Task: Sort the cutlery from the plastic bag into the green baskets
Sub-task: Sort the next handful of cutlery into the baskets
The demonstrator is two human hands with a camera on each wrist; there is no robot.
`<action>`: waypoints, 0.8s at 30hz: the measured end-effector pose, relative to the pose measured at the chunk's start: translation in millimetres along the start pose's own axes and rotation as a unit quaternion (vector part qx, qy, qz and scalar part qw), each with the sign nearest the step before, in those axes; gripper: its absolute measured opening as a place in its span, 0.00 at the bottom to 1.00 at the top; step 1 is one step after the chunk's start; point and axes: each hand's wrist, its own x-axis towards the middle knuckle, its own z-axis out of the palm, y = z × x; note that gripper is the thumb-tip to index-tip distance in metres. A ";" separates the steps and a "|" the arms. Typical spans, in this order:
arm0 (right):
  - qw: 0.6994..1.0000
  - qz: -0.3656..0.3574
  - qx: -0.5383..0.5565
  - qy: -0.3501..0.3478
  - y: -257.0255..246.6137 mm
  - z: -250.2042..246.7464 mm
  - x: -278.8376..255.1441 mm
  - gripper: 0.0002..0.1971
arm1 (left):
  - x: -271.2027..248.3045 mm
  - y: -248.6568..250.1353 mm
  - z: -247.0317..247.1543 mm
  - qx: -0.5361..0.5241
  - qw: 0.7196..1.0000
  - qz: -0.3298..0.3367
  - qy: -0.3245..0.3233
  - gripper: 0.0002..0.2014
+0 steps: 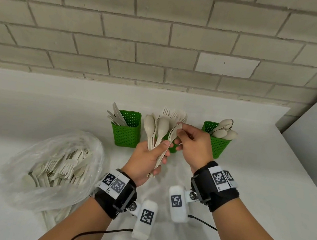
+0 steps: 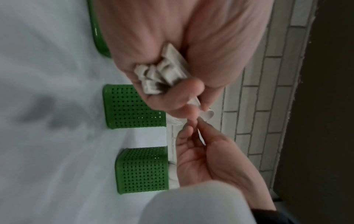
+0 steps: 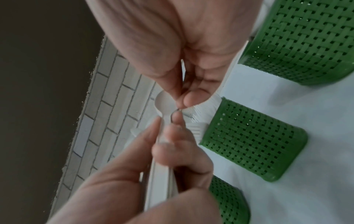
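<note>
spoons in hand, one being pinched off

left hand (image 1: 147,161) grips a bunch of beige spoons (image 1: 157,131) by the handles, bowls up, held above the white bench (image 1: 254,190) in front of the middle green basket (image 1: 172,147). right hand (image 1: 194,143) pinches the bowl tip of the rightmost spoon (image 1: 174,132) between thumb and fingertips; that spoon's handle sits in the left hand's bunch. right wrist view shows the pinch close up at the spoon bowl; left wrist view shows the handle ends (image 2: 162,74) poking out of the left fist.

three green baskets in a row near the brick wall (image 1: 163,31): left basket (image 1: 127,134) has knives (image 1: 115,116), middle one has forks (image 1: 174,113) and is mostly hidden behind the hands, right basket (image 1: 217,146) has spoons (image 1: 224,130).

clear plastic bag (image 1: 53,169) lies on the bench left of the left hand, open, holding mixed beige cutlery (image 1: 63,170), forks visible on top. both wrists wear black straps with tag markers.
</note>
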 end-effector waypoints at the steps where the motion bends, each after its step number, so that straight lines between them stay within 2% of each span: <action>1: 1.000 0.005 0.002 0.003 0.5 0.6 -0.4 0.09 | 0.0 0.4 0.4 0.009 1.000 0.010 0.003 0.10; 2: 1.000 0.012 0.007 0.002 1.0 1.4 -0.9 0.06 | 0.1 1.0 0.7 0.012 1.000 0.017 0.006 0.10; 8: 0.998 0.038 0.055 -0.022 2.7 1.1 -2.8 0.07 | -0.5 7.3 -2.0 0.000 1.000 0.006 0.001 0.10; 12: 1.000 0.007 -0.002 0.009 5.1 1.6 1.3 0.10 | -1.5 3.9 0.2 0.013 1.000 0.010 0.019 0.09; 15: 0.998 0.013 0.034 0.045 2.1 -7.8 9.9 0.09 | -0.8 3.7 -2.8 0.016 0.998 0.024 0.058 0.08; 18: 0.997 0.015 0.069 0.007 -2.6 -17.1 11.8 0.06 | 0.6 6.1 -8.3 0.034 0.996 0.036 0.079 0.06; 21: 0.998 0.014 0.051 -0.035 -3.0 -10.8 6.1 0.04 | 1.0 8.3 -6.7 0.040 0.995 0.055 0.073 0.05; 24: 0.999 0.015 0.012 -0.040 0.0 -1.7 2.1 0.06 | 0.7 6.9 -2.5 0.062 0.992 0.086 0.060 0.05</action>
